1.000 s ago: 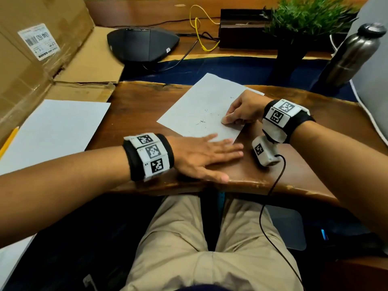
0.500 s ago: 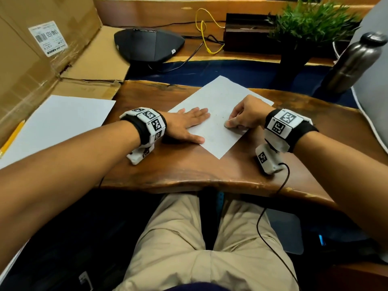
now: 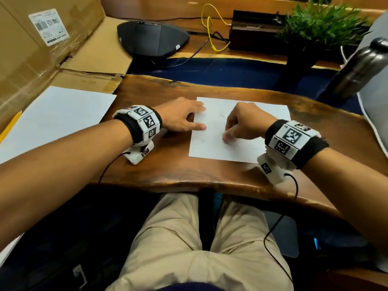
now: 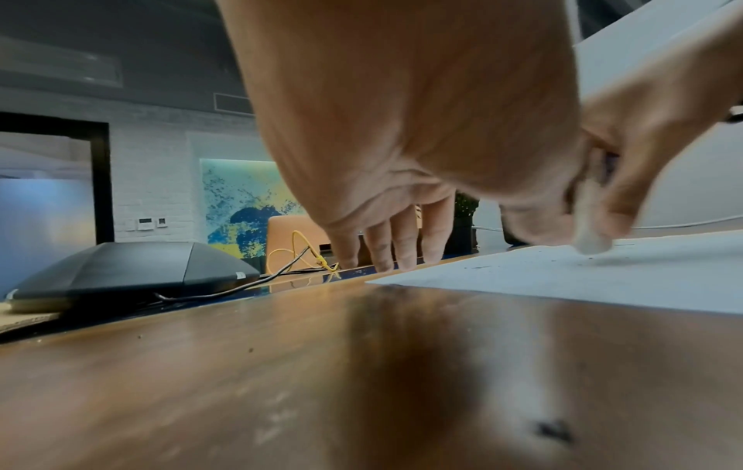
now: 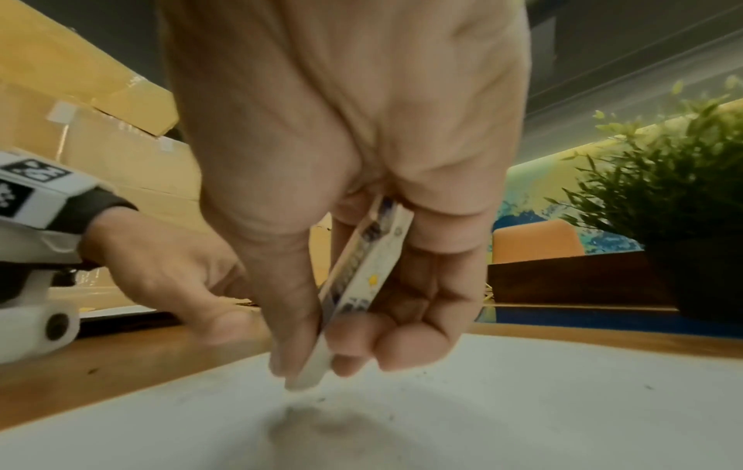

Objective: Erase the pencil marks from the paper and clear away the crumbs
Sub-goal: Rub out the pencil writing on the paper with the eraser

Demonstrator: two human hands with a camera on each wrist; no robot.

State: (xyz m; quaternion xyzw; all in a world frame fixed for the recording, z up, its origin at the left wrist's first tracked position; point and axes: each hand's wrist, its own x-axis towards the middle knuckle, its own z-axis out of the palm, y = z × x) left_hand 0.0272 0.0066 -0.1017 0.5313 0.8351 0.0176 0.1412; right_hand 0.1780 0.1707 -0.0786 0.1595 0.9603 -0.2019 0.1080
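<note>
1. Nearest me, two forearms reach across the front edge of the wooden table (image 3: 210, 175), each with one black wrist band carrying white coded tiles and one small white camera block hanging beneath on a thin black cable.
2. The right hand (image 3: 243, 120) is curled knuckles-up over the paper (image 3: 212, 148), its thumb and fingers pinching one eraser (image 5: 353, 286), a white bar in a printed sleeve. The eraser stands steeply tilted, and its bare white tip touches the sheet.
3. The left hand (image 3: 180, 116) lies flat with its fingers straight and together, holding nothing; the fingertips (image 4: 406, 257) press on the left edge of the paper while the palm rests on the bare wood.
4. The paper is one white sheet lying flat near the middle of the table, roughly square to its front edge. A few faint pencil marks (image 3: 221, 115) show just beyond the right hand's knuckles, and dark eraser crumbs (image 5: 462, 378) are scattered on the sheet around the eraser's tip.
5. Off to the left lies a second, larger white sheet (image 3: 56, 116) with one yellow pencil (image 3: 10, 124) beside it, both against an opened cardboard box (image 3: 31, 59).
6. Farther back sit one dark wedge-shaped speakerphone (image 3: 151, 38), one looped yellow cable (image 3: 210, 24), one dark box (image 3: 254, 32), one green potted plant (image 3: 321, 22) and one steel bottle (image 3: 361, 66) at the far right.
</note>
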